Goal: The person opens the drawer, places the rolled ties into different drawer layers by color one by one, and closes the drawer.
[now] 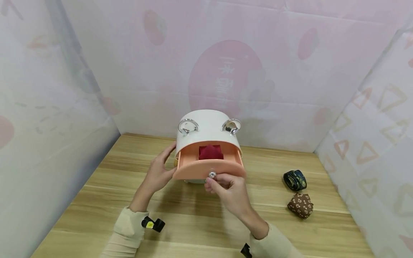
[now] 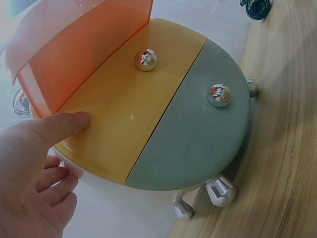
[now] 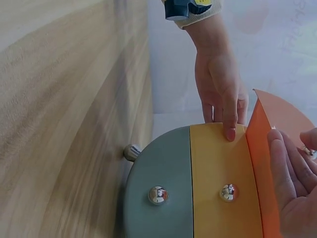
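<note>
A white rounded drawer box (image 1: 208,125) with two silver ring handles stands on the wooden table (image 1: 96,200). Its orange top drawer (image 1: 193,168) is pulled out, and a red rolled cloth (image 1: 210,152) lies inside. My right hand (image 1: 226,188) grips the front of the orange drawer (image 3: 277,114) just under its silver knob (image 1: 212,175). My left hand (image 1: 158,172) rests against the box's left side, fingers straight. One finger (image 3: 229,130) presses the yellow drawer front (image 2: 129,114). Below the yellow drawer sits a closed grey-green drawer (image 2: 198,134).
Two rolled ties lie to the right on the table: a dark patterned one (image 1: 295,180) and a brown spotted one (image 1: 300,205). Pink and white patterned walls enclose the table at the back and on both sides. The box stands on small silver feet (image 2: 220,191).
</note>
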The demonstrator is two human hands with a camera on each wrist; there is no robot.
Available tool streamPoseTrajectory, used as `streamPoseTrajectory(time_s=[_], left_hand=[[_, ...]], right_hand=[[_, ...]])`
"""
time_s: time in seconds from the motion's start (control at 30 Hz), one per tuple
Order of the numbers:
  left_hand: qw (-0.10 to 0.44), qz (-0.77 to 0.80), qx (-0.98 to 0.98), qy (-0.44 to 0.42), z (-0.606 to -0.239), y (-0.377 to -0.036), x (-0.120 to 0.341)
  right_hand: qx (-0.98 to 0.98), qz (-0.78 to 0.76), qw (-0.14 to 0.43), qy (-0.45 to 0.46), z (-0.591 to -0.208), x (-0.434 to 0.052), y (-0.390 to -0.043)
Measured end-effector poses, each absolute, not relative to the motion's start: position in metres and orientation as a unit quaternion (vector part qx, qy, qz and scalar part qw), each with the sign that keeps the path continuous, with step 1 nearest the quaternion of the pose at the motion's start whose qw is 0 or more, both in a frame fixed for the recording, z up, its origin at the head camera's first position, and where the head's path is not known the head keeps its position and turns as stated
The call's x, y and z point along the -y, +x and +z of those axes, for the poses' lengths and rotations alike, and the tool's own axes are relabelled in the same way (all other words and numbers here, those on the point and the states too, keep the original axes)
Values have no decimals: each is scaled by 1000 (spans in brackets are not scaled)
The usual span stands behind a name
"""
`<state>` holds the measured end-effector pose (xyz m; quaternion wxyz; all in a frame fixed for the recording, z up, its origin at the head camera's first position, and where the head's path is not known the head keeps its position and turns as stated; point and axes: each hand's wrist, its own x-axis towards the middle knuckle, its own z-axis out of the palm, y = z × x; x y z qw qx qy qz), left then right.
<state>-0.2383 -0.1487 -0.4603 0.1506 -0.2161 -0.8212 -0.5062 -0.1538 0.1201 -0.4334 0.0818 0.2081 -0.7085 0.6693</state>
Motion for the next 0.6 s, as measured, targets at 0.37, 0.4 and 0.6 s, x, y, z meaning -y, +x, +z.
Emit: streamPoseTrajectory(time_s=[0.37,0.4,0.6], left_hand=[[148,-507,821,-217,-461,-239,148],[148,-506,821,-217,-461,-239,148],[151,-503,822,-221,-462,-239,150]], right_hand=[[720,652,96,218,-432,-120,-171],[721,651,95,217,-431,-120,-172],[716,659,91,212,-429,-118,-179]])
